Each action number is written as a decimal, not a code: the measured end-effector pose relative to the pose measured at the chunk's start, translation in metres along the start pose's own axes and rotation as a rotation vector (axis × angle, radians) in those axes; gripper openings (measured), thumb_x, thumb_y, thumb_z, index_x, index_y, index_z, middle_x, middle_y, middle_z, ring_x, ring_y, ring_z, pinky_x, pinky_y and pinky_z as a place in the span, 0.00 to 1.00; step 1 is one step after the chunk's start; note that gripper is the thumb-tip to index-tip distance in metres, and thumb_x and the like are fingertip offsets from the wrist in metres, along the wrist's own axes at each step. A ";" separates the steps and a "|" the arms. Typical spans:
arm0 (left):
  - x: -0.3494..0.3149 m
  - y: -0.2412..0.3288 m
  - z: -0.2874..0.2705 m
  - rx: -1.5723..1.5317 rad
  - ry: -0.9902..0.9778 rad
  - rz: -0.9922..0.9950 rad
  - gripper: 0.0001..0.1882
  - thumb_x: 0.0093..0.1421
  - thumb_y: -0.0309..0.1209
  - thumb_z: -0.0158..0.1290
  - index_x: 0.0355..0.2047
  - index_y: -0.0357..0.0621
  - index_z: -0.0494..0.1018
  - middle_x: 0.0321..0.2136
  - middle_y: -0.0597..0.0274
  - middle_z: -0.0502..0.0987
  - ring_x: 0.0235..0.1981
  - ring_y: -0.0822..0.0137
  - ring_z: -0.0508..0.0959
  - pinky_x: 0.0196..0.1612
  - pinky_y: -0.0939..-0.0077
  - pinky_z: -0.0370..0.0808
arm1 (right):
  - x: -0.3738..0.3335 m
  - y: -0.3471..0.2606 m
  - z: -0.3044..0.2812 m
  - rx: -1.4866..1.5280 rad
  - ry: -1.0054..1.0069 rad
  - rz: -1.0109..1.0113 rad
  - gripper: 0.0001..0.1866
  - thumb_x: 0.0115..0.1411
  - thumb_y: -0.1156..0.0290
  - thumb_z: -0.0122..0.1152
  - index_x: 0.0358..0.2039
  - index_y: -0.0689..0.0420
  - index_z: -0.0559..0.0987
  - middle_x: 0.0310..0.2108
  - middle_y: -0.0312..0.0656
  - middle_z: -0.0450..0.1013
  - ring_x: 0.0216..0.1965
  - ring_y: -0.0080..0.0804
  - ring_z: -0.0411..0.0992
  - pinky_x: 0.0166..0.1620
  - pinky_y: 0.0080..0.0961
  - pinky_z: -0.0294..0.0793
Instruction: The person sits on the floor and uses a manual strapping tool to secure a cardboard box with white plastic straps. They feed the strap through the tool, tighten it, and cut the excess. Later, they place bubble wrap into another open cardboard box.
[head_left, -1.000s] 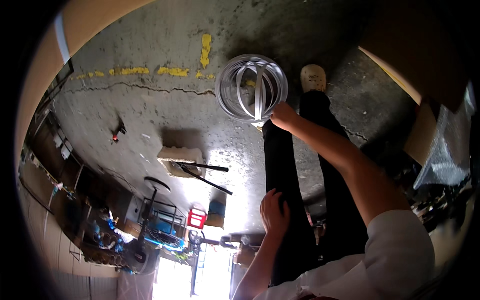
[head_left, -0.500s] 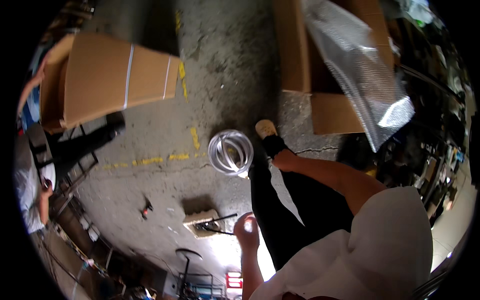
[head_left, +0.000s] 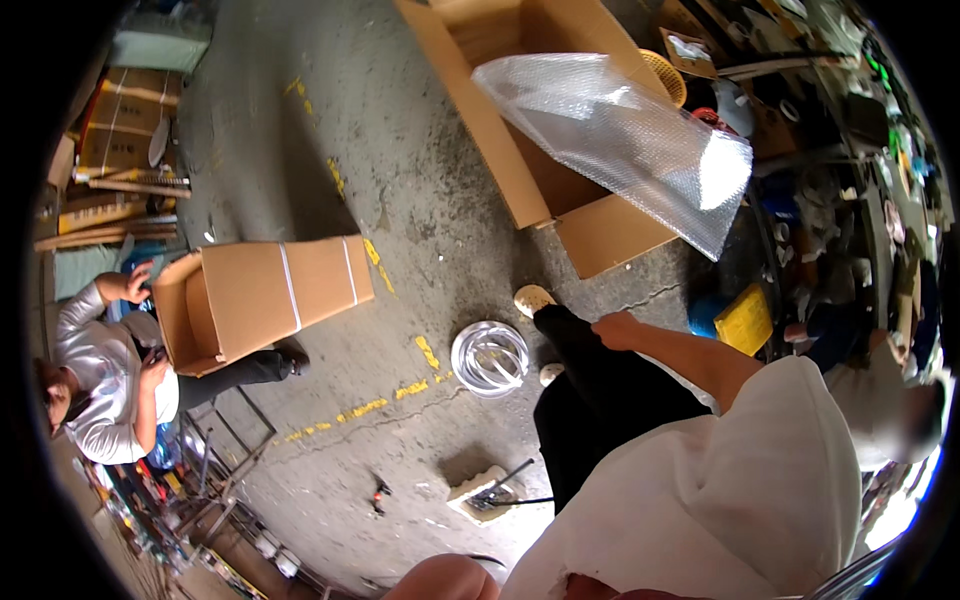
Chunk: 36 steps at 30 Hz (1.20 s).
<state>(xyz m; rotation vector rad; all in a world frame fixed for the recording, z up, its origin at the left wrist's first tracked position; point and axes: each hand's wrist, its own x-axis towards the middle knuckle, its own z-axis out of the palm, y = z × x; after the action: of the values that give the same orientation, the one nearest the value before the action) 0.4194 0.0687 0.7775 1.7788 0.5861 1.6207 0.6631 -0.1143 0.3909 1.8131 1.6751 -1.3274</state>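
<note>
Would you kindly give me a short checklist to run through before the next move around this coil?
1. Coil on the floor: ok, lying near the shoes.
2. Right hand off the coil: ok, apart from it.
3. Larger carton uncovered: not ok, bubble wrap lies across it.
4. Strapped carton unattended: not ok, a co-worker is at its open end.
5. Coil's strands bound together: cannot tell, too small to see.

I have a round coil (head_left: 490, 362) of shiny, silvery-grey strip lying on the concrete floor (head_left: 340, 500), its outer turns stacked into a thick ring. Paler loops cross the opening at a slant. It sits just left of the near shoe (head_left: 551, 374), with broken yellow floor marks (head_left: 427, 352) close on its left. I can't tell metal from plastic.
</note>
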 end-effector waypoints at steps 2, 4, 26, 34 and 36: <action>-0.007 0.018 0.002 -0.025 -0.004 0.049 0.21 0.56 0.41 0.49 0.42 0.35 0.66 0.37 0.55 0.70 0.42 0.64 0.68 0.46 0.72 0.63 | -0.027 0.013 0.020 0.058 0.060 0.073 0.12 0.53 0.68 0.48 0.36 0.55 0.77 0.36 0.48 0.74 0.40 0.46 0.73 0.39 0.43 0.72; -0.022 0.033 0.001 -0.057 -0.015 0.063 0.20 0.56 0.40 0.49 0.41 0.36 0.67 0.36 0.55 0.70 0.41 0.64 0.68 0.45 0.71 0.63 | -0.055 0.021 0.048 0.130 0.108 0.161 0.13 0.53 0.67 0.48 0.36 0.54 0.77 0.36 0.47 0.74 0.40 0.47 0.73 0.39 0.43 0.72; -0.010 0.056 0.093 0.134 -0.206 -0.422 0.08 0.58 0.30 0.44 0.33 0.37 0.68 0.30 0.52 0.73 0.33 0.64 0.72 0.38 0.70 0.69 | -0.065 0.319 0.040 1.018 0.852 1.407 0.61 0.29 0.37 0.71 0.61 0.51 0.53 0.56 0.48 0.57 0.59 0.47 0.55 0.58 0.42 0.59; -0.096 -0.081 0.205 0.354 -1.213 -1.316 0.18 0.55 0.33 0.54 0.45 0.41 0.68 0.42 0.54 0.73 0.46 0.59 0.72 0.50 0.67 0.67 | -0.054 0.412 0.003 1.406 0.996 1.074 0.56 0.36 0.50 0.74 0.61 0.56 0.53 0.58 0.46 0.58 0.59 0.37 0.57 0.60 0.39 0.55; -0.092 -0.089 0.235 0.422 -1.437 -1.115 0.19 0.56 0.35 0.54 0.46 0.40 0.68 0.43 0.51 0.72 0.47 0.54 0.72 0.51 0.64 0.67 | -0.050 0.406 -0.023 1.547 0.849 0.857 0.45 0.41 0.55 0.72 0.56 0.59 0.61 0.51 0.44 0.65 0.54 0.34 0.63 0.58 0.38 0.58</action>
<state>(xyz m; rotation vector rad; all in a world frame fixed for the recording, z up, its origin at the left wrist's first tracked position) 0.6476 0.0252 0.6445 1.7811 0.8912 -0.6014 1.0474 -0.2273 0.3065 3.5424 -0.6241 -1.4859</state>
